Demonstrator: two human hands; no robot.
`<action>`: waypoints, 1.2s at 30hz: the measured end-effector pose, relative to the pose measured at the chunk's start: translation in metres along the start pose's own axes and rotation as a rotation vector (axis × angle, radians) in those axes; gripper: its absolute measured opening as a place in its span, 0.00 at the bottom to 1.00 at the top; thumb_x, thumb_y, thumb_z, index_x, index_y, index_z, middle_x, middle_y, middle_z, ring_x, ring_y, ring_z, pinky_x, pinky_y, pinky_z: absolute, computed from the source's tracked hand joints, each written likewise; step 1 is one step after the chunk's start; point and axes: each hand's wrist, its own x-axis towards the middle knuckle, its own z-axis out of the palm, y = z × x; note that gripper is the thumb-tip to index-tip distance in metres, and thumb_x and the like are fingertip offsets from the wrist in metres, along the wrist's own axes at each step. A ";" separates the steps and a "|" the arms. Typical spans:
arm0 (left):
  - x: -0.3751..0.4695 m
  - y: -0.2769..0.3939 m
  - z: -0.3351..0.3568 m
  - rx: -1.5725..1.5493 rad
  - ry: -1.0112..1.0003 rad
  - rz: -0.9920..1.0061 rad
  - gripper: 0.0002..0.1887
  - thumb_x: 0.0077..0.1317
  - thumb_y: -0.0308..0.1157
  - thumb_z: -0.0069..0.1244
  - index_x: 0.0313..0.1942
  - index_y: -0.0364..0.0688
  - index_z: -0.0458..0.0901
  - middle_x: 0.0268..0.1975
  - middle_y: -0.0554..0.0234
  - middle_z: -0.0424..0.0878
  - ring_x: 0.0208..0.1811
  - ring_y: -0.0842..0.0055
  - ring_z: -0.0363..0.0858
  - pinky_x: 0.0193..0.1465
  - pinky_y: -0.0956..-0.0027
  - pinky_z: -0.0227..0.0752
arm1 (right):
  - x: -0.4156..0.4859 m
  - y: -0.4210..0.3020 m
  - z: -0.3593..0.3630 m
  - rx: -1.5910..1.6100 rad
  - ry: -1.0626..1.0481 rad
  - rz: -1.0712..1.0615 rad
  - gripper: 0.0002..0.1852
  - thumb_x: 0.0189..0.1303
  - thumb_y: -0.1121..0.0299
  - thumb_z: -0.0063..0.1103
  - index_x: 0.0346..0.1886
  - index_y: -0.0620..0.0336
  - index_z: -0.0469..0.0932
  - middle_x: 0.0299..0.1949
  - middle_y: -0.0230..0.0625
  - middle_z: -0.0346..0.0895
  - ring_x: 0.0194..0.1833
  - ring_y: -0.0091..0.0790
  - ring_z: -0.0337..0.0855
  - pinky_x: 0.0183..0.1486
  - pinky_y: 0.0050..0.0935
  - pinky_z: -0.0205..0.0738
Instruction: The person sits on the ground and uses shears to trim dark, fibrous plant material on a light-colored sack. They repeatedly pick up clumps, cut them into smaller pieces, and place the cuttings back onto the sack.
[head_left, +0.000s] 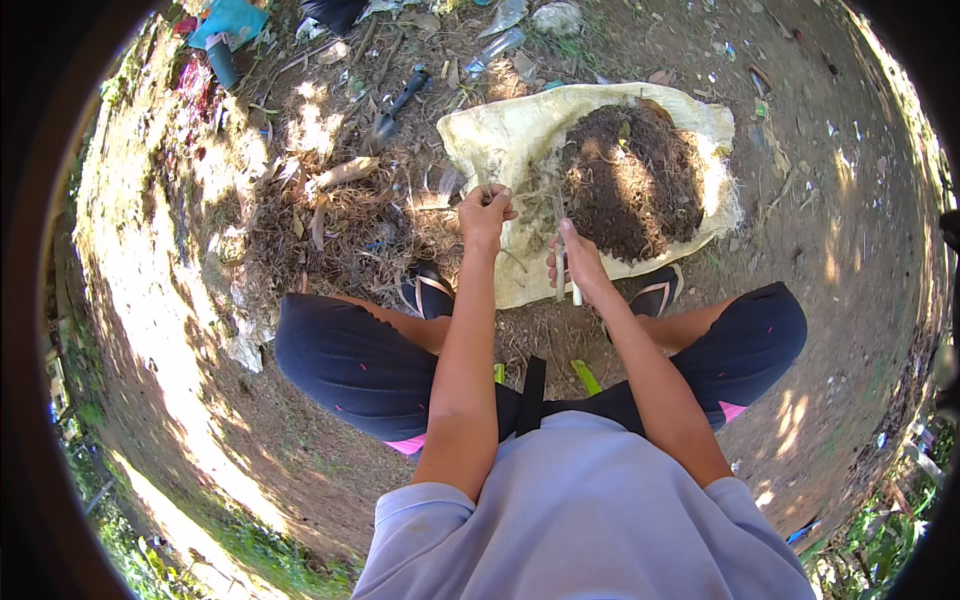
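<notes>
In my right hand (579, 259) is a hand cutting tool (560, 274) with two pale handles, probably pruning shears, its narrow metal end pointing away from me. My left hand (484, 217) hovers over the left part of a pale woven sack (510, 135); its thumb and fingertips are pinched together, and whether a thin strand sits between them is too small to make out. The sack lies flat on the ground between my feet. To the right of my right hand, a heap of dark soil (630, 187) with fine roots covers much of the sack.
Left of the sack spreads a pile of dry roots and leaves (337, 217). Beyond it lies a hand trowel (401, 105) with a dark handle. A clear plastic bottle (495, 52) and a blue plastic bag (229, 22) are farther off. My sandals (429, 292) flank the sack's near edge.
</notes>
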 end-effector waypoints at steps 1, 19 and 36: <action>-0.001 0.000 0.002 0.021 -0.028 0.000 0.07 0.61 0.25 0.55 0.38 0.34 0.78 0.28 0.64 0.78 0.26 0.79 0.78 0.31 0.72 0.80 | 0.000 -0.001 -0.002 -0.047 0.014 0.003 0.33 0.64 0.36 0.42 0.41 0.64 0.72 0.21 0.33 0.71 0.19 0.28 0.75 0.22 0.28 0.73; -0.001 -0.012 0.039 0.084 -0.055 0.005 0.10 0.59 0.25 0.57 0.40 0.33 0.78 0.27 0.65 0.78 0.23 0.80 0.76 0.27 0.73 0.78 | -0.003 -0.026 -0.030 -0.228 0.070 -0.016 0.34 0.61 0.36 0.47 0.39 0.66 0.72 0.18 0.33 0.70 0.14 0.26 0.71 0.16 0.29 0.69; 0.017 -0.021 0.187 1.646 -0.479 0.621 0.38 0.45 0.42 0.66 0.60 0.57 0.70 0.73 0.55 0.46 0.72 0.46 0.46 0.65 0.33 0.48 | -0.090 -0.228 -0.230 0.671 0.202 -0.580 0.36 0.68 0.38 0.29 0.46 0.69 0.71 0.32 0.49 0.71 0.34 0.43 0.76 0.46 0.58 0.76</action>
